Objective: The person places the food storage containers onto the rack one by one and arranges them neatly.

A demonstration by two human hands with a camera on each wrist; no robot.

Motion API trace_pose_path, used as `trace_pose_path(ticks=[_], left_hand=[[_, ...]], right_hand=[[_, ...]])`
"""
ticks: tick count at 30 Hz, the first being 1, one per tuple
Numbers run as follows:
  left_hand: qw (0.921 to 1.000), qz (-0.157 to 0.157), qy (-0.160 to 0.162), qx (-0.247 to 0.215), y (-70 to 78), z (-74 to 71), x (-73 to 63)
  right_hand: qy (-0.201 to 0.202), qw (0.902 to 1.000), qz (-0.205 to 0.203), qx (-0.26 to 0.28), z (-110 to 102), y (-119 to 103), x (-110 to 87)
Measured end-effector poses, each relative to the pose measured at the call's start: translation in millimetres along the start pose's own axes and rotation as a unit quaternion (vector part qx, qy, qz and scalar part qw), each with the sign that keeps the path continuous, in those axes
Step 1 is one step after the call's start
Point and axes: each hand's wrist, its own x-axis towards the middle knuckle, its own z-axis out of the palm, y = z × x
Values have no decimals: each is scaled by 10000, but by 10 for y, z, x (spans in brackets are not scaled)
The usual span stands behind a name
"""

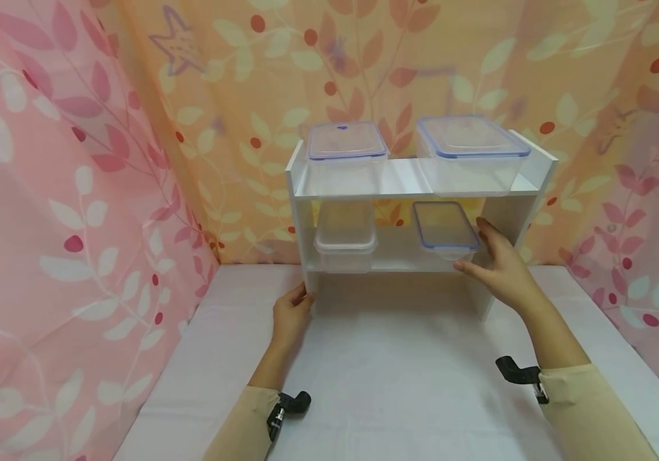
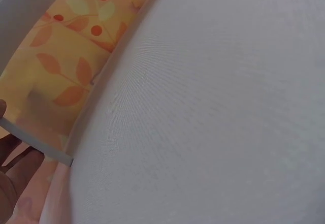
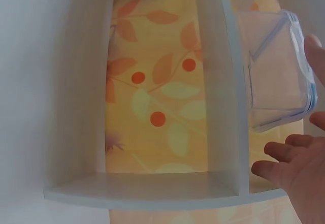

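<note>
A white two-tier shelf (image 1: 395,264) stands on the white-covered table. My left hand (image 1: 292,314) holds the lower front edge of its left side panel (image 2: 38,145), thumb on one face and fingers on the other. On the lower tier, toward the right, sits a clear food container with a dark blue-edged lid (image 1: 446,225). My right hand (image 1: 505,266) is at that container's right front corner, fingers spread. In the right wrist view, its thumb overlaps the lid side of the container (image 3: 277,71), while the fingertips (image 3: 264,169) stand apart from the container's wall.
A clear container with a pale lid (image 1: 345,246) sits on the lower tier's left. Two larger clear containers with blue-edged lids, one on the left (image 1: 347,173) and one on the right (image 1: 473,173), occupy the top tier. Leaf-patterned curtains (image 1: 237,128) surround the table (image 1: 387,384).
</note>
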Motion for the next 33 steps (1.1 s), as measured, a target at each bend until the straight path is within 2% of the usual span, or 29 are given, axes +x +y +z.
trace_pose_path(ticks=[5,9,13,18,24,33], left_hand=[[10000,8,65,40,-10,-16,1],[10000,-37,59,55,-16,-38,-30],[10000,-58,-20,63,-18,-50,-52],[9999,15,-75,74,1,-43,-3],[9999,-140,-88,-24,22,-56,15],[10000,1,-34,36,64,-44,9]], right_hand=[[320,9986,-113,-414,13,-50,-98],[419,9976,-171,-520,39,-57,-209],[525,9955,-383,-693,81,-42,-335],[688,9891,-682,-1110,130,-27,-445],[686,9852,-749,-1382,146,-45,-597],[566,9819,-874,-1581,125,-37,-769]])
